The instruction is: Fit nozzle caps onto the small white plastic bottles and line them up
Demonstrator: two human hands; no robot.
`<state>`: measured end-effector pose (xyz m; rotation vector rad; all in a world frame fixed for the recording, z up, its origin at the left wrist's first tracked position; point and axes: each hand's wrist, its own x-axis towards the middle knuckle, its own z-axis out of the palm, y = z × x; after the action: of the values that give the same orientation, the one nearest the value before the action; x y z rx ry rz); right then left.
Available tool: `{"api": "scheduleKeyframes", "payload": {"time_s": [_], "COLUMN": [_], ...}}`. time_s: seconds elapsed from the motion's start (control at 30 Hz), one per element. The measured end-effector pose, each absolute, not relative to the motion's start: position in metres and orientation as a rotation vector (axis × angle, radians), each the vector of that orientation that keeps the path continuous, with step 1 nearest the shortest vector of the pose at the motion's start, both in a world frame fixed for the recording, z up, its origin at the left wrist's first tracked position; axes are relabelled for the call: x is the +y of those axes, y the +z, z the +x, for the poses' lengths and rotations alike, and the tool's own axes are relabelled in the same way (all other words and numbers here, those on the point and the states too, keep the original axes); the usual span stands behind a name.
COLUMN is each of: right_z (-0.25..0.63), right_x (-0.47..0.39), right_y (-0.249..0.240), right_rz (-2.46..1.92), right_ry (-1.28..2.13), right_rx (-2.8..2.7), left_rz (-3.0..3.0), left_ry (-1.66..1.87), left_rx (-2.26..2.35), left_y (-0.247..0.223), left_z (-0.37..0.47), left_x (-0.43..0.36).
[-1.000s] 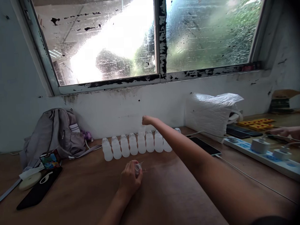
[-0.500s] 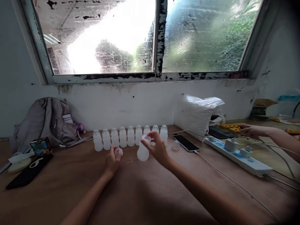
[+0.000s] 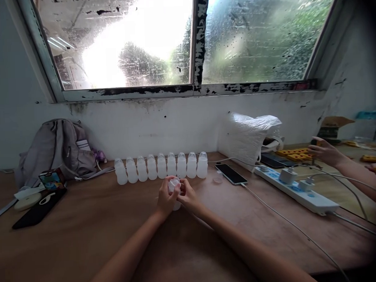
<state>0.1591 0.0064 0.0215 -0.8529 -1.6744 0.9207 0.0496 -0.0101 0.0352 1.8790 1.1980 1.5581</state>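
My left hand (image 3: pixel 165 197) is closed around a clear cap (image 3: pixel 174 183) at the top of a small frosted baby bottle (image 3: pixel 176 206). From the other side my right hand (image 3: pixel 189 196) grips the bottle near its neck. Both hands meet over it, so most of the bottle is hidden; whether the cap is fully seated I cannot tell. Behind them several similar white bottles (image 3: pixel 152 169) with clear domed caps stand upright in a row along the wall. A small clear disc-like piece (image 3: pixel 217 179) lies right of the row.
A phone (image 3: pixel 231 174) on a charging cable and a white power strip (image 3: pixel 296 190) lie on the right. A silvery bag (image 3: pixel 245 141) stands behind them. At left are a grey backpack (image 3: pixel 57 149) and a black pouch (image 3: pixel 39 210). Another person's hand (image 3: pixel 327 152) works at far right.
My left hand has moved right with the clear cap to the bottle in my right hand. The hands, previously apart, are now together. The other person's hand has lifted slightly.
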Motion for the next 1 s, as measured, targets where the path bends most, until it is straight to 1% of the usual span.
{"api": "scheduleKeyframes", "payload": {"time_s": [0.23,0.37,0.43,0.5,0.57,0.73,0.9,1.0], "right_z": [0.165,0.179,0.186,0.189,0.188,0.178,0.181,0.185], "right_x": [0.009,0.011,0.01,0.009,0.007,0.005,0.006,0.005], "right_y": [0.027,0.045,0.056,0.065,0.07,0.068,0.067,0.069], "right_rz": [-0.872,-0.815,-0.767,-0.71,-0.695,-0.836,-0.855,-0.863], "right_ry": [0.875,1.01,1.106,1.132,1.073,0.837,0.737,0.721], "right_rx": [-1.8,-1.896,-1.848,-1.756,-1.687,-1.635,-1.619,-1.627], "left_rz": [1.893,1.866,1.854,1.836,1.816,1.843,1.906,1.906], "left_ry": [1.596,1.622,1.63,1.618,1.576,1.457,1.096,1.019], "left_rx": [1.138,1.104,1.095,1.108,1.116,1.165,1.144,1.145], "left_y": [0.03,0.032,0.033,0.035,0.036,0.031,0.018,0.015], "left_z": [0.048,0.051,0.052,0.052,0.052,0.052,0.054,0.054], "left_x": [-0.013,-0.017,-0.019,-0.02,-0.02,-0.017,-0.01,-0.007]}}
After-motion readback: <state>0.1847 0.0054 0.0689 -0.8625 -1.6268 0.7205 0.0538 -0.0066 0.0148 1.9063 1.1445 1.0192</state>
